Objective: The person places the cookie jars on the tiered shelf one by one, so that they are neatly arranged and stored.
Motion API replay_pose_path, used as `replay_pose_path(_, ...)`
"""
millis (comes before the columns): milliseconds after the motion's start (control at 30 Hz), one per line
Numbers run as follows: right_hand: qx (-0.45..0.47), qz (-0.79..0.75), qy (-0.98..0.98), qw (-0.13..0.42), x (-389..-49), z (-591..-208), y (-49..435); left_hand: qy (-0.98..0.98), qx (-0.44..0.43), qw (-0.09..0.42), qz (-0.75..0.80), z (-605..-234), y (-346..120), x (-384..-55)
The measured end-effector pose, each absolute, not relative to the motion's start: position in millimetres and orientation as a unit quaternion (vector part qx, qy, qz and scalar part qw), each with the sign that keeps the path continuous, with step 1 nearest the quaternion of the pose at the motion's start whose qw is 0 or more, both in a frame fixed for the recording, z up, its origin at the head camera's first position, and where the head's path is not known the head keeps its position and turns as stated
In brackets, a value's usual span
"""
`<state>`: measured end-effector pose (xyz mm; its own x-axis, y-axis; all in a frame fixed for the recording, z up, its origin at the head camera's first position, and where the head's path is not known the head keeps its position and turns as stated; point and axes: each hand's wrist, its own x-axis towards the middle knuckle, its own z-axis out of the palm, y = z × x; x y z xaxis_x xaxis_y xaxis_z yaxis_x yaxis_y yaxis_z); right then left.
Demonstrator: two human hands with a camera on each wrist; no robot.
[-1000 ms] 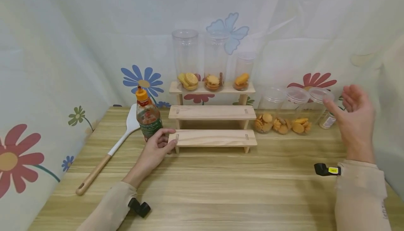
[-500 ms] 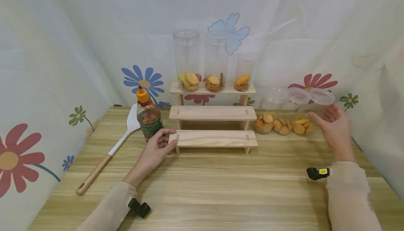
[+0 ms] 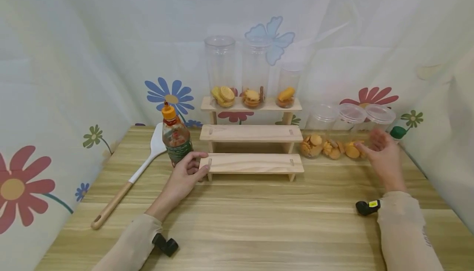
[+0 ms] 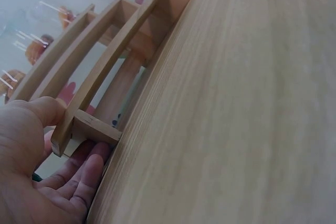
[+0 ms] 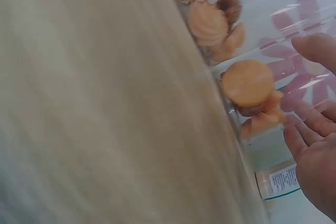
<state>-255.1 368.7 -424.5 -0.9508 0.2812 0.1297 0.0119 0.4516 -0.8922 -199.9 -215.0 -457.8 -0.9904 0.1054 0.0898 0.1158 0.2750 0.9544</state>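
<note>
At the left end of the lowest step, my left hand (image 3: 185,171) grips a three-tier wooden display rack (image 3: 255,163). In the left wrist view its thumb lies over the step (image 4: 100,72), with the fingers curled below by the leg. My right hand (image 3: 387,162) is at the rightmost of three clear lidded jars (image 3: 380,115) on the table, thumb at the front and fingers at the right side. The right wrist view shows thumb and fingers spread apart around this jar, with biscuits (image 5: 248,83) at its bottom.
Three clear jars (image 3: 221,65) with biscuits stand on the top tier. A sauce bottle (image 3: 177,141) with an orange cap and a white spatula (image 3: 140,170) are left of the rack. Behind the right hand is a small green-capped bottle (image 3: 398,132). Patterned cloth (image 3: 111,36) encloses the table.
My right hand has moved left and slightly down from the right side to the rightmost jar, uncovering the green-capped bottle. My left hand keeps its place on the rack.
</note>
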Motion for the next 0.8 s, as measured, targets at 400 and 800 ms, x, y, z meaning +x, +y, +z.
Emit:
replay_pose_path(400,-0.098,0.519,-0.838,0.138,-257,-428,366,-0.799,-0.066,0.005,-0.597,-459,-215,-200)
replay_pose_path(800,-0.158,0.578,-0.778,0.191,-249,-406,368,-0.799,-0.068,0.005,-0.597,-457,-215,-200)
